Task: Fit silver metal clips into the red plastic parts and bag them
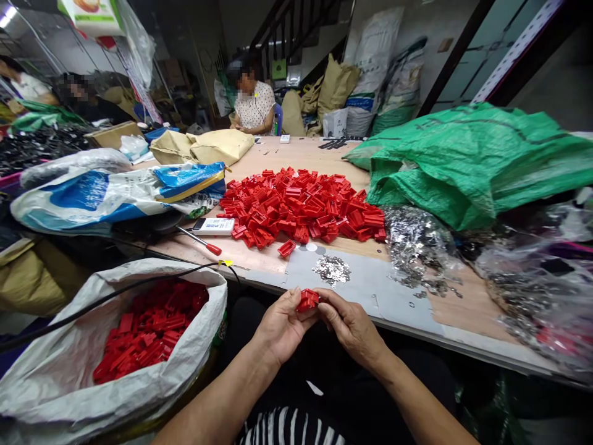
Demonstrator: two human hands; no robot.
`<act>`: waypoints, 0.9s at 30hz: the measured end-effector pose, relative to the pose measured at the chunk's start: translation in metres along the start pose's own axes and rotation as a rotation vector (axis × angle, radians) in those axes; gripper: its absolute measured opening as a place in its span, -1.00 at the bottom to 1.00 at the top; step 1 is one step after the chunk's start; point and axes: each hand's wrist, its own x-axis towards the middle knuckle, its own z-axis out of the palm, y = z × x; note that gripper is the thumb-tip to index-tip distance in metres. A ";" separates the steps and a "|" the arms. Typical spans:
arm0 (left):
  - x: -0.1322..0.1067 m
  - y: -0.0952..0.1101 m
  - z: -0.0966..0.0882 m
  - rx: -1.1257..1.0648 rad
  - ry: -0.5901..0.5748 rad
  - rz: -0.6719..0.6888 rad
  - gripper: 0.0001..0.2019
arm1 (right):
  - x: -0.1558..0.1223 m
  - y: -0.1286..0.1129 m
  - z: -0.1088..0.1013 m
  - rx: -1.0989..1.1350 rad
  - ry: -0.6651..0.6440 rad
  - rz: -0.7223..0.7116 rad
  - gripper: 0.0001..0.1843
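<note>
A small red plastic part (pixel 307 301) is gripped in my left hand (pixel 283 330), between thumb and fingers, just off the table's front edge. My right hand (pixel 349 321) is closed, its fingertips at the right side of the same part. Whether the right fingers pinch some small piece as well is hidden. Beyond my hands lies a small heap of flat silvery metal pieces (pixel 332 269) on a grey sheet (pixel 365 290). Behind it spreads a large pile of red plastic parts (pixel 301 207), with a single red part (pixel 286 248) lying at its front.
At the left, an open white sack (pixel 41 364) holds more red parts. A red-tipped rod (pixel 213 248) and a white box (pixel 214 226) lie by the pile. Clear bags of metal pieces (pixel 417 241) and a green sack (pixel 463 167) sit at right. A person (pixel 254 102) sits across the table.
</note>
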 end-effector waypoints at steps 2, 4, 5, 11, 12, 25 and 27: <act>-0.001 -0.001 0.000 0.019 -0.048 0.015 -0.92 | 0.001 0.001 0.001 0.103 0.022 0.018 -0.62; -0.004 -0.001 0.000 0.037 -0.101 0.033 -0.89 | 0.001 0.000 0.002 0.197 0.042 0.035 -0.60; -0.006 0.000 0.000 0.042 -0.124 0.037 -0.87 | 0.001 0.000 0.003 0.238 0.048 0.040 -0.60; -0.041 0.038 0.005 -0.082 -0.229 0.156 -0.80 | -0.003 0.007 0.000 0.319 0.080 0.100 -0.57; -0.051 0.050 0.009 -0.157 -0.255 0.246 -0.82 | -0.005 0.010 -0.001 0.318 0.090 0.117 -0.56; -0.075 0.081 0.020 -0.261 -0.398 0.325 -0.81 | -0.029 0.049 -0.011 0.482 0.243 0.338 -0.50; -0.063 0.070 0.021 -0.063 -0.312 0.276 -0.74 | -0.034 0.053 -0.014 0.482 0.278 0.351 -0.49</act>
